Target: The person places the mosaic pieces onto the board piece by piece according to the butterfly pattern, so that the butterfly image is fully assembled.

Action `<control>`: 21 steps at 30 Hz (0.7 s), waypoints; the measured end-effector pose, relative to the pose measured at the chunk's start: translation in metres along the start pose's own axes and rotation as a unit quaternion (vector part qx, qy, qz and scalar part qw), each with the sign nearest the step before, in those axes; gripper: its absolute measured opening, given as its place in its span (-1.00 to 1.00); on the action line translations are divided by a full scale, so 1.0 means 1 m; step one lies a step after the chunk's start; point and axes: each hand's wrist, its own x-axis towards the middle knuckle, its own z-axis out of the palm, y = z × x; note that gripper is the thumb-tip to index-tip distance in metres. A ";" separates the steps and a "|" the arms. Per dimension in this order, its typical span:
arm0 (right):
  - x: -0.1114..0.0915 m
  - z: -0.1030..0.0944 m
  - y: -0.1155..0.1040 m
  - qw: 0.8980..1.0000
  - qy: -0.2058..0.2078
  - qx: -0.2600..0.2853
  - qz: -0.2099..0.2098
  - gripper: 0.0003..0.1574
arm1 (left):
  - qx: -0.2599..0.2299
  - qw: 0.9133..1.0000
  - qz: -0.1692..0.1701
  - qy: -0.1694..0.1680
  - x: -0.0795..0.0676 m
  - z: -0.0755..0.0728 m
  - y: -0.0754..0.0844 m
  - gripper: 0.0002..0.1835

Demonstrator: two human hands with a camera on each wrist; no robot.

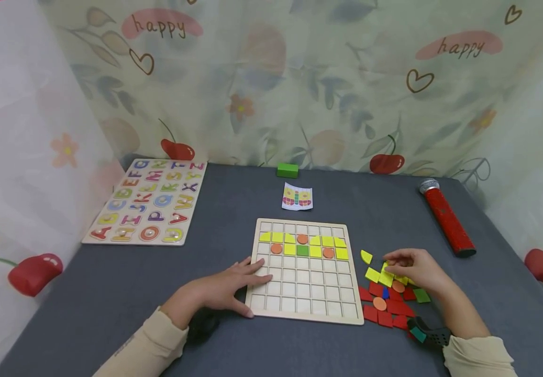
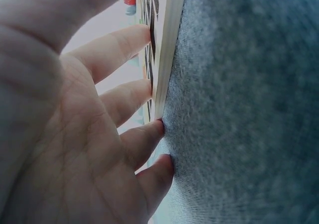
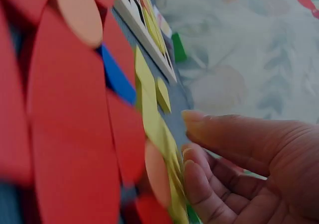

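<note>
A pale wooden grid board [image 1: 295, 293] lies on the dark cloth, with yellow, orange and green pieces in its upper rows. My left hand [image 1: 235, 285] rests at the board's left edge, fingers spread and fingertips on its rim and squares. In the left wrist view, two fingertips [image 2: 142, 35] touch the board's side while the others meet the cloth. To the right of the board, my right hand [image 1: 414, 267] hovers low over loose yellow tiles [image 1: 372, 275]. A gap shows between its thumb and bent fingers in the right wrist view, with fingertips right at the yellow tiles [image 3: 162, 134].
Red tiles [image 1: 384, 318], orange discs [image 1: 379, 303] and a blue piece [image 1: 385, 293] lie beside the board. Behind it are a butterfly picture card [image 1: 297, 197] and a green block [image 1: 287, 170]. An alphabet puzzle [image 1: 144, 204] lies left, a red microphone [image 1: 447, 220] right.
</note>
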 end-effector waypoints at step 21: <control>-0.004 -0.002 0.009 0.999 -0.002 -0.031 0.008 -0.57 | -0.001 1.000 0.003 0.001 0.000 0.001 -0.001 -0.17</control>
